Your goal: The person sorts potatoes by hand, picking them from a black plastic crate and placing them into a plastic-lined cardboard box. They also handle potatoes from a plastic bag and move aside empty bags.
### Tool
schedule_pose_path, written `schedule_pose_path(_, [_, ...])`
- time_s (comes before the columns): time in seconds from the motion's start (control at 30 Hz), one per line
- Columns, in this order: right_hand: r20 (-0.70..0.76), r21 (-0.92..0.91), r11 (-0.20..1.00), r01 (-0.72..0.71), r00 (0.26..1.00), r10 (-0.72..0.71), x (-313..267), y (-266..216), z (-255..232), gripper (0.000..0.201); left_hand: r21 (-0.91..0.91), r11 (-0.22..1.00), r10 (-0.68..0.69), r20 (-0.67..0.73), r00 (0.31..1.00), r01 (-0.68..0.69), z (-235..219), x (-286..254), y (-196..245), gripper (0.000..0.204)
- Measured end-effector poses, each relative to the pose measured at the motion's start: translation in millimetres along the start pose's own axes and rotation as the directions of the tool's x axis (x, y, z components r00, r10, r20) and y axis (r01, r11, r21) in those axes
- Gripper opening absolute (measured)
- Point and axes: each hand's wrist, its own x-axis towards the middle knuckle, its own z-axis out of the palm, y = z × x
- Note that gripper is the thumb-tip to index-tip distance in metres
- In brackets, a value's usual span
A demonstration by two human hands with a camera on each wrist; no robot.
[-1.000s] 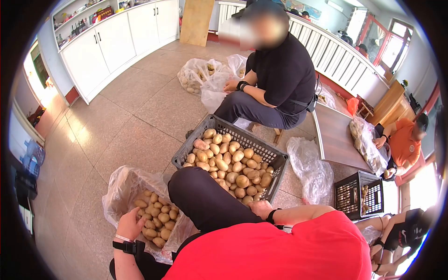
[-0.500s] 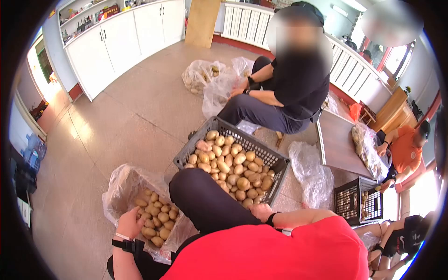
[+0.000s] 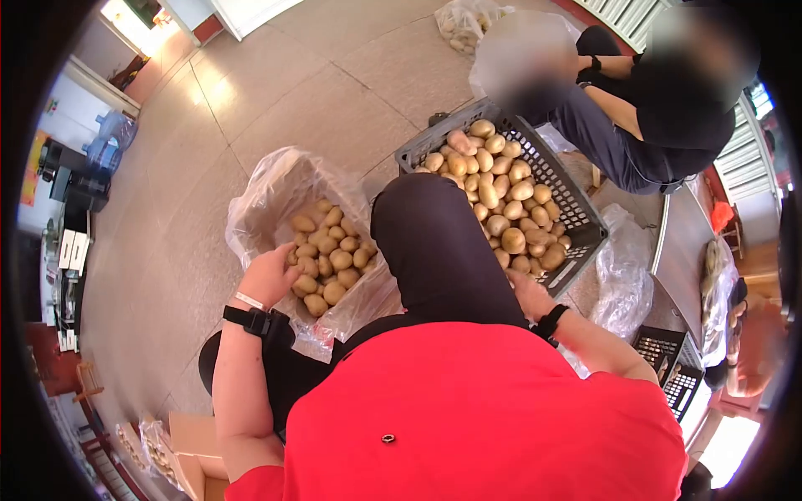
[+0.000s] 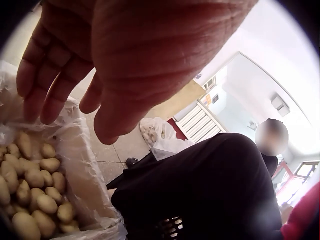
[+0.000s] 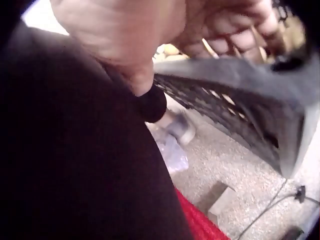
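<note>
The left hand (image 3: 271, 278) hovers at the near left side of a plastic-lined container (image 3: 288, 179) with potatoes (image 3: 334, 259) inside. In the left wrist view the left hand (image 4: 135, 65) has loosely bent fingers with nothing in them, above the potatoes (image 4: 35, 185). Over the near rim of a black crate (image 3: 585, 250) full of potatoes (image 3: 497, 196) lies the right hand (image 3: 532, 298). The right wrist view shows the right hand (image 5: 165, 30) with its thumb outside the crate rim (image 5: 225, 72) and its bent fingers inside; whether it grips the rim is unclear.
A bent knee (image 3: 434, 242) stands between the two containers. Another person (image 3: 660, 108) sits beyond the crate, near a bag of potatoes (image 3: 464, 25). A clear plastic bag (image 3: 622, 271) lies right of the crate. At the lower left stands a cardboard box (image 3: 196, 451).
The head view has tilted down and turned, so both containers appear higher and further right. The left hand stays by the lined container and the right hand by the crate rim.
</note>
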Motion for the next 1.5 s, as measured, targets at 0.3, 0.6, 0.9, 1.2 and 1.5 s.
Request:
schedule_pose_path(0.3, [-0.158, -0.286, 0.920, -0.267, 0.960, 0.229, 103, 80, -55, 0.046, 0.004, 0.993, -0.115, 0.055, 0.992, 0.115, 8, -6, -4, 0.047])
schedule_pose_path(0.6, [-0.289, -0.151, 0.856, -0.495, 0.850, 0.441, 149, 108, -26, 0.054, -0.080, 0.985, -0.149, 0.072, 0.986, 0.155, 17, -5, -5, 0.047])
schedule_pose_path(0.9, [-0.375, -0.151, 0.831, -0.536, 0.809, 0.453, 175, 129, -13, 0.053, -0.422, 0.901, -0.158, -0.109, 0.981, 0.099, 44, 13, 21, 0.040])
schedule_pose_path(1.2, [-0.497, 0.023, 0.917, -0.397, 0.792, 0.355, 156, 147, -23, 0.048, -0.782, 0.621, -0.241, -0.134, 0.961, 0.047, 5, 41, 0, 0.039])
schedule_pose_path(1.5, [-0.563, 0.053, 0.998, 0.035, 0.826, 0.001, 115, 11, -110, 0.031, -0.865, 0.492, -0.120, -0.182, 0.976, -0.100, -20, 49, 35, 0.038])
